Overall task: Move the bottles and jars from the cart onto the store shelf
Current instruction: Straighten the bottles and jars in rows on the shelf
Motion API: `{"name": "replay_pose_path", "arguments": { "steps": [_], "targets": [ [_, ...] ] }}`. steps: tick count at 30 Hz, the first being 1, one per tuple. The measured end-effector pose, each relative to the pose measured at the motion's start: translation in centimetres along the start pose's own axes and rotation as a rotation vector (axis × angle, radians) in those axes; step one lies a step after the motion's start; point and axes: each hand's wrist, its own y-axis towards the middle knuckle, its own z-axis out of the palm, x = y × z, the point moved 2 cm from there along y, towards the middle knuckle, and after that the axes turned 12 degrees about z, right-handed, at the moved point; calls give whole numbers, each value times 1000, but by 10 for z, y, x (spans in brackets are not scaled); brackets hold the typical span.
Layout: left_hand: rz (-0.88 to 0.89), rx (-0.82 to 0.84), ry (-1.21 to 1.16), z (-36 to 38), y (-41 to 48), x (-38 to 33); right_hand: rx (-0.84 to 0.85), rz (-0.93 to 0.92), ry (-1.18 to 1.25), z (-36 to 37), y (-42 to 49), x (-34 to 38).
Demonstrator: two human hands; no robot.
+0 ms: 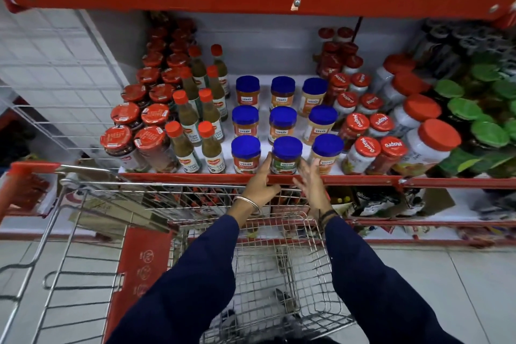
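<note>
Wire steel cart [265,274] looked bare below both hands. Left hand [259,186] and right hand [311,186], fingers spread, flanked blue-lidded glass jar [286,156] at shelf [195,177] edge; likely heavy, breakable; grip sides.

Nine blue-lidded jars [282,120], eight sauce bottles [195,103].

Both hands flank blue-lidded jar [286,158] at shelf [195,177] edge.

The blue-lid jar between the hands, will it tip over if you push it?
Probably not easily: the jar looks short and wide, standing flat on the shelf. It sits near the front edge, so a pull might drop it. Neighbouring jars stand close and could get bumped.
</note>
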Motion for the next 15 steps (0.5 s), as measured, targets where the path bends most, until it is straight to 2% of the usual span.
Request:
{"name": "replay_pose_path", "arguments": {
  "steps": [3,7,9,12,13,15],
  "targets": [
    [-17,14,-39,-1,0,2,0,-13,-75,-1,-5,2],
    [-20,18,-70,0,2,1,-1,-25,-60,-4,-5,9],
    [-10,-134,-12,6,0,6,-60,-50,-29,-8,-9,6],
    [41,-462,-8,25,-14,10,-245,-122,44,-31,-14,-7],
    [67,-486,-24,34,-19,9,-301,-143,86,-40,-15,-11],
    [84,-388,-59,51,-20,8,-368,-159,161,-57,-17,-15]
  ]
}}
